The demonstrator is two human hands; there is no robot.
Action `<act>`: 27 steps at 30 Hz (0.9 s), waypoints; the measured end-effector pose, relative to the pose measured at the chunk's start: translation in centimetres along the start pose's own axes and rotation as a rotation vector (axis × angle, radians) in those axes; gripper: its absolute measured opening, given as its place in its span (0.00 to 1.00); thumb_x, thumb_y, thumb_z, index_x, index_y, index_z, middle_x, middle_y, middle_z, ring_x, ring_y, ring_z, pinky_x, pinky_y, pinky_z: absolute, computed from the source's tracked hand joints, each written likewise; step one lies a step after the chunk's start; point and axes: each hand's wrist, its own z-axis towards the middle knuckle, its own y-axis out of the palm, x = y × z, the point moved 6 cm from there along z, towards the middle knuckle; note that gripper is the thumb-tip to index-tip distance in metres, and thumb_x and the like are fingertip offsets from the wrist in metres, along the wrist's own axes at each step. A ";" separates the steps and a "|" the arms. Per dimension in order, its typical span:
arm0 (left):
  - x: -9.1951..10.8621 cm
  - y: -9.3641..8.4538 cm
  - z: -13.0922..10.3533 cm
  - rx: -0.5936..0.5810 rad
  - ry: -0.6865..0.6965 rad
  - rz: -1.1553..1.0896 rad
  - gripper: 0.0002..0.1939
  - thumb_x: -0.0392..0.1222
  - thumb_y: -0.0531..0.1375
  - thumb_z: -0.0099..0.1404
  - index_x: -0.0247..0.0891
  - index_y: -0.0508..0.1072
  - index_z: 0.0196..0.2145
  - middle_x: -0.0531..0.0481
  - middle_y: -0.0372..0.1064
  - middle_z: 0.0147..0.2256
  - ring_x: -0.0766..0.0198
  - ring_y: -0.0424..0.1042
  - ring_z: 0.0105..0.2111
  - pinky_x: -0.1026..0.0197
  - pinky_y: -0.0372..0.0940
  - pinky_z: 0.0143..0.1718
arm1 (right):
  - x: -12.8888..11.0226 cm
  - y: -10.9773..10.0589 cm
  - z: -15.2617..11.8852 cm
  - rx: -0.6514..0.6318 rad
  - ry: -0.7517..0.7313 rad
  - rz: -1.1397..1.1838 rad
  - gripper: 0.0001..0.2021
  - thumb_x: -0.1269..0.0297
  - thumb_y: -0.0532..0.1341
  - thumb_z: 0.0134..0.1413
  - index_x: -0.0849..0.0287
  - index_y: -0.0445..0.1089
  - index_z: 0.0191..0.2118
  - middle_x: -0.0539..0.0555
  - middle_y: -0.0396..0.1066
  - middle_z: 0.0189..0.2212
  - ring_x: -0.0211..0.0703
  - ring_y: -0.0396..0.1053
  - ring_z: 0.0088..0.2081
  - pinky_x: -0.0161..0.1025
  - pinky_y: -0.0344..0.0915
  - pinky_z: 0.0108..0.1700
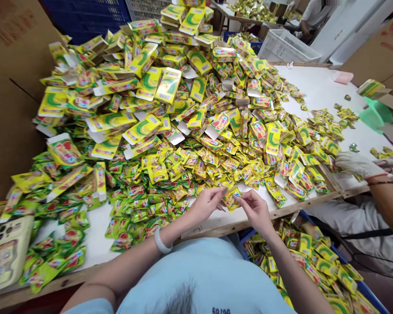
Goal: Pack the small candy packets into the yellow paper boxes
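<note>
Low over the table's front edge, a small yellow candy packet [231, 200] is between my two hands. My left hand [205, 205] is closed, thumb and fingertips pinched at the packet's left edge. On the other side, my right hand [256, 210] pinches it by its right edge with thumb and index finger. Just beyond my fingers lie loose yellow packets [212, 157] in a heap. Green packets [134, 205] are spread to the left of my left hand. Behind them rises a big pile of small yellow-green boxes [168, 85], several with flaps open.
A blue crate [363, 290] of filled boxes stands below the table edge at my right. A phone [9, 253] lies at far left. At right, a co-worker's gloved hand [356, 165] is near a green scoop [371, 115]. A white crate [286, 46] stands behind the table.
</note>
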 end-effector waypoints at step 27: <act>10.2 -4.2 5.5 -0.123 0.812 1.305 0.38 0.33 0.55 0.68 0.40 0.41 0.70 0.44 0.68 0.58 0.60 0.66 0.60 0.51 0.47 0.68 | -2.4 -0.7 5.6 -0.053 0.075 0.653 0.14 0.60 0.76 0.40 0.56 0.74 0.32 0.50 0.77 0.31 0.40 0.74 0.32 0.37 0.72 0.38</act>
